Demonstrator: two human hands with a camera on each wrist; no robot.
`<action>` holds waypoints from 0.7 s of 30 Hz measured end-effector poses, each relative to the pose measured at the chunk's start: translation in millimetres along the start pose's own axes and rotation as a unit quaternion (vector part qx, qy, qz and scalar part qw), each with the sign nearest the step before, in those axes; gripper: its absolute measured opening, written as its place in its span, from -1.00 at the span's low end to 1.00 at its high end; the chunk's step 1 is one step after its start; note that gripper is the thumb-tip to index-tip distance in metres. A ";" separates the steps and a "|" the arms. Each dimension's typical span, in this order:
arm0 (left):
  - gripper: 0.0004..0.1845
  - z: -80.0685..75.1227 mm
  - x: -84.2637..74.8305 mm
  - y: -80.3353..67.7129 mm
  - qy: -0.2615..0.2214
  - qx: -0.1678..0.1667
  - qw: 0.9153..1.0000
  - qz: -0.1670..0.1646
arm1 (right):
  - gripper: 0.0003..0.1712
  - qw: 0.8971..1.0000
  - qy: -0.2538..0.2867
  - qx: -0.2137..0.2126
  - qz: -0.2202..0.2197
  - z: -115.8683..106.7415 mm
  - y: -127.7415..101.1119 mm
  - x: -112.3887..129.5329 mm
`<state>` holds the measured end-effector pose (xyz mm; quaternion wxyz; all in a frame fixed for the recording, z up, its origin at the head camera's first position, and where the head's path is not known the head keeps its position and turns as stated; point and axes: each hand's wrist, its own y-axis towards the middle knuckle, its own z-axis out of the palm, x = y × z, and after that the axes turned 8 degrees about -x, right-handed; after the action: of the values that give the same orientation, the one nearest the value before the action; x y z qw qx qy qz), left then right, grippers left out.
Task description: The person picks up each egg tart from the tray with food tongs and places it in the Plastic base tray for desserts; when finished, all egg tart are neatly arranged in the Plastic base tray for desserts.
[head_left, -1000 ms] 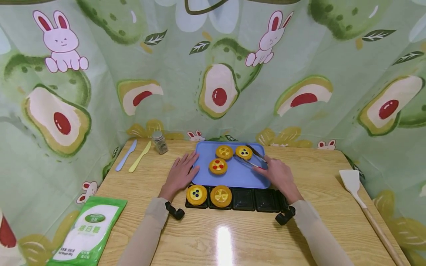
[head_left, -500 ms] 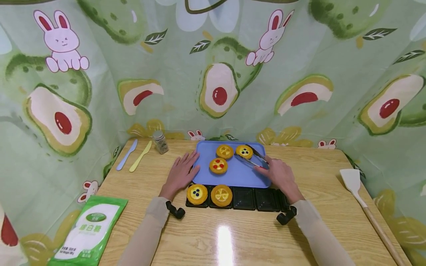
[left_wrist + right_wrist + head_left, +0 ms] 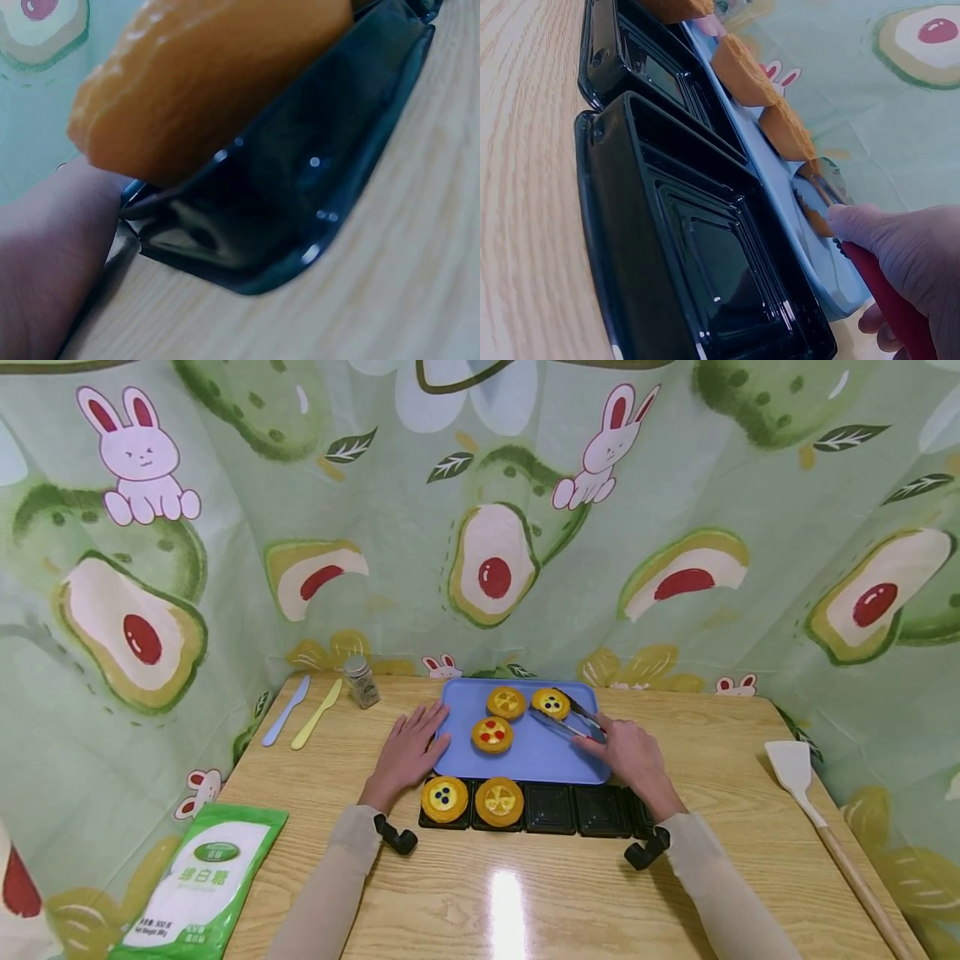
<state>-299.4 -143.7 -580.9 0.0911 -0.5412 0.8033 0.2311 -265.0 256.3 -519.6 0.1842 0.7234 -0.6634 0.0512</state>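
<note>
Right hand (image 3: 628,752) fingers (image 3: 855,219) curl round red-handled tongs (image 3: 564,717), gripping them. Tong tips straddle the blue-dotted tart (image 3: 551,702) at the back right of the blue tray (image 3: 540,752); whether they touch it, cannot tell. Left hand (image 3: 407,750) lies flat, fingers straight and spread, fingertips on the tray's left edge, palm on the desk (image 3: 525,893). Two more tarts on the tray: yellow one (image 3: 506,702) just left of the blue-dotted one, red-dotted one (image 3: 492,734) nearer the middle. Black compartment tray (image 3: 570,811) sits touching the blue tray's near edge; its two left cells hold tarts (image 3: 444,797) (image 3: 499,801). Further out: spice jar (image 3: 362,681), yellow knife (image 3: 317,713), blue knife (image 3: 285,709) back left; green bag (image 3: 201,883) front left; spatula (image 3: 821,818) far right.
</note>
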 end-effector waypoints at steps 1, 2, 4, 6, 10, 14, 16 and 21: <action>-0.31 0.1 0.2 0.1 0.001 0.001 1.000 -0.001 | -0.40 1.000 0.001 0.001 0.002 -0.1 -0.4 -0.1; -0.31 0.2 0.0 0.2 0.002 0.001 1.000 -0.001 | -0.39 1.000 0.002 0.002 0.003 -0.2 -0.8 -0.1; -0.31 0.9 0.5 0.7 0.005 0.003 1.000 -0.001 | -0.38 1.000 0.003 0.004 0.005 -0.5 -1.7 -0.4; -0.30 1.1 0.6 0.9 0.007 0.005 1.000 0.000 | -0.37 1.000 0.005 0.005 0.006 -1.1 -2.7 -0.4; -0.30 1.1 0.7 0.8 0.007 0.005 1.000 0.001 | -0.42 1.000 0.009 0.002 0.001 -3.1 -5.5 -0.2; -0.31 0.5 0.1 0.4 0.005 0.004 1.000 0.000 | -0.44 1.000 0.011 -0.010 -0.011 -5.0 -9.1 -0.7; -0.31 0.6 0.1 0.3 0.003 0.002 1.000 0.000 | -0.44 1.000 0.011 -0.019 -0.018 -6.2 -11.4 -1.1; -0.31 1.0 0.2 0.4 0.002 0.002 1.000 -0.003 | -0.44 0.999 0.013 -0.032 -0.030 -10.1 -18.8 -1.5</action>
<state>-299.9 -143.3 -581.8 0.0916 -0.5436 0.8026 0.2281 -245.1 262.1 -514.4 0.2176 0.7357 -0.6405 0.0341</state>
